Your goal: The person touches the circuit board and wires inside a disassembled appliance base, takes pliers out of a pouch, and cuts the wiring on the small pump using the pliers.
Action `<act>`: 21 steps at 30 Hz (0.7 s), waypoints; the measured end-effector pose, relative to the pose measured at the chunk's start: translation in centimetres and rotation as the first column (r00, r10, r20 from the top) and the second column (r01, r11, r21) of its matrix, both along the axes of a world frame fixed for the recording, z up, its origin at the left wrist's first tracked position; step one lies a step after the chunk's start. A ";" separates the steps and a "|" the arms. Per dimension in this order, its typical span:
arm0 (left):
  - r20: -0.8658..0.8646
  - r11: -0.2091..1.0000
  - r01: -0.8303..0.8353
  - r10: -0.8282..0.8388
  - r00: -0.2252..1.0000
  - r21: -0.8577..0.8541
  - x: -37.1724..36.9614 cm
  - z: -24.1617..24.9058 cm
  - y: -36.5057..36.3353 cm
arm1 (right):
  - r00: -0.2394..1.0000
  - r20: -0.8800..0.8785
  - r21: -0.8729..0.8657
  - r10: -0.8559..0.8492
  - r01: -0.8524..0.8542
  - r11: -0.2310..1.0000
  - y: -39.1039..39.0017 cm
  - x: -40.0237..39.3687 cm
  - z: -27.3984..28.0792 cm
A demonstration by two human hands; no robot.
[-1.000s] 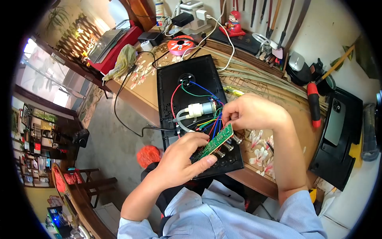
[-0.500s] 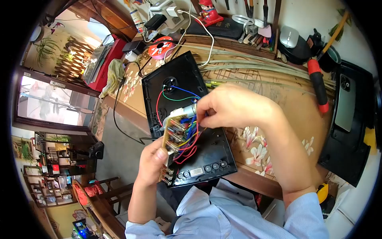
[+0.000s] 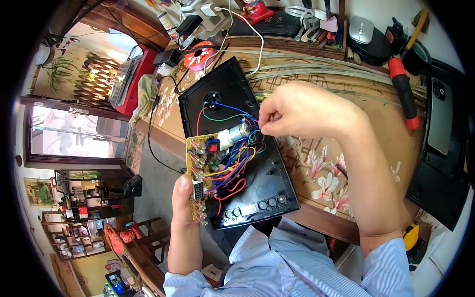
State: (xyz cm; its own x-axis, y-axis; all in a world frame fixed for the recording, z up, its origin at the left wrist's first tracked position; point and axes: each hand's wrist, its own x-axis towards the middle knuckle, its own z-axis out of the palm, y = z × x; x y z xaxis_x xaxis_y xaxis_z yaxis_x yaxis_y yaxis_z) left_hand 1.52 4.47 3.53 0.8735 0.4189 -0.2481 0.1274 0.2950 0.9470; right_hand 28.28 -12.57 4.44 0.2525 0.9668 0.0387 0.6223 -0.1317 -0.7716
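Holding the circuit board clamped in the left hand, right hand pinches its wires.

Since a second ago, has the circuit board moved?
Yes. The circuit board has been lifted and flipped component-side up, shifting left past the black panel's left edge, held by the left hand.

Room, as I see it from the head view: wooden table with flower-print top; white wall behind it, tools hung along it. Grey floor to my left. Wood-framed window, daylight through it. Dark wooden chair; shelves of small items; potted plant.
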 end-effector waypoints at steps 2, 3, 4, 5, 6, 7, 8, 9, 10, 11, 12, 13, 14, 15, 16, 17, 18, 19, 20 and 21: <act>0.024 0.993 -0.002 -0.001 1.000 0.115 -0.2 -0.3 -0.1 | 0.999 -0.027 -0.022 0.039 -0.039 0.999 0.0 0.0 0.2; 0.023 0.993 -0.006 0.003 1.000 0.117 -0.2 -0.2 -0.2 | 0.995 -0.055 -0.045 0.077 -0.079 0.996 0.0 0.0 0.3; 0.017 0.984 0.043 -0.046 0.999 0.174 -0.3 -0.1 -0.2 | 0.995 -0.058 -0.043 0.084 -0.087 0.995 0.1 -0.2 0.6; 0.007 0.969 0.087 -0.091 0.996 0.230 -0.4 0.0 -0.2 | 0.990 -0.098 -0.064 0.103 -0.110 0.992 0.1 -0.5 0.9; 0.005 0.970 0.074 -0.078 0.997 0.233 -0.3 0.3 -0.5 | 0.983 -0.137 -0.084 0.123 -0.135 0.987 0.3 -0.8 1.0; -0.023 0.981 0.039 -0.035 0.999 0.190 0.0 0.6 -0.9 | 0.981 -0.138 -0.081 0.137 -0.149 0.986 0.5 -1.2 1.0; -0.050 0.989 0.002 0.006 0.999 0.150 0.3 0.9 -1.1 | 0.976 -0.143 -0.055 0.162 -0.172 0.984 0.7 -1.6 0.9; -0.034 0.993 -0.019 0.023 0.999 0.113 0.4 0.8 -1.2 | 0.972 -0.144 -0.027 0.188 -0.193 0.981 1.0 -2.0 1.0; -0.032 0.993 -0.030 0.034 0.999 0.118 0.3 0.7 -1.1 | 0.970 -0.142 -0.022 0.199 -0.204 0.979 1.2 -2.4 1.1; -0.064 0.993 -0.038 0.046 0.997 0.112 0.2 0.5 -0.8 | 0.972 -0.112 -0.030 0.205 -0.209 0.977 1.3 -2.8 1.2; -0.094 0.993 -0.047 0.057 0.994 0.106 0.1 0.3 -0.7 | 0.974 -0.081 -0.039 0.210 -0.214 0.976 1.4 -3.1 1.4; -0.069 0.994 -0.067 0.073 0.995 0.087 0.1 0.5 -0.6 | 0.973 -0.070 0.010 0.218 -0.218 0.976 1.6 -3.4 0.7; -0.068 0.994 -0.061 0.067 0.995 0.088 0.3 0.8 -0.9 | 0.971 -0.068 0.015 0.229 -0.228 0.973 1.8 -3.7 0.5; -0.065 0.996 -0.059 0.063 0.996 0.068 0.2 0.7 -0.7 | 0.975 -0.040 0.024 0.220 -0.219 0.975 2.0 -3.9 0.5; -0.063 0.997 -0.057 0.060 0.996 0.047 0.0 0.4 -0.3 | 0.977 -0.012 0.033 0.212 -0.211 0.977 2.1 -4.2 0.4; -0.061 0.996 -0.069 0.072 0.996 0.051 0.0 0.1 -0.1 | 0.982 0.031 0.073 0.186 -0.188 0.980 2.3 -4.4 0.1; -0.064 0.996 -0.087 0.088 0.994 0.005 0.2 -0.3 0.0 | 0.980 0.036 0.077 0.196 -0.198 0.977 2.3 -4.6 0.3; -0.069 0.994 -0.106 0.103 0.992 -0.041 0.5 -0.3 0.0 | 0.981 0.095 0.068 0.168 -0.174 0.982 2.3 -4.8 0.6; -0.065 0.993 -0.115 0.112 0.992 -0.037 0.8 0.0 -0.3 | 0.978 0.154 0.061 0.138 -0.148 0.987 2.4 -4.9 0.8; -0.053 0.991 -0.121 0.118 0.992 -0.059 1.2 0.8 -0.9 | 0.977 0.157 0.064 0.146 -0.157 0.986 2.4 -5.0 0.8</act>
State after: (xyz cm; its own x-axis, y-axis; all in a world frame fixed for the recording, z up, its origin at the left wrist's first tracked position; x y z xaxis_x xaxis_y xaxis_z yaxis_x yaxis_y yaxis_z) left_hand 2.76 3.53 4.36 0.8042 0.5016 -0.3188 0.1342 0.3692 0.9196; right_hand 23.26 -10.17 5.21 0.0891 0.9862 0.1395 0.7408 0.0280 -0.6712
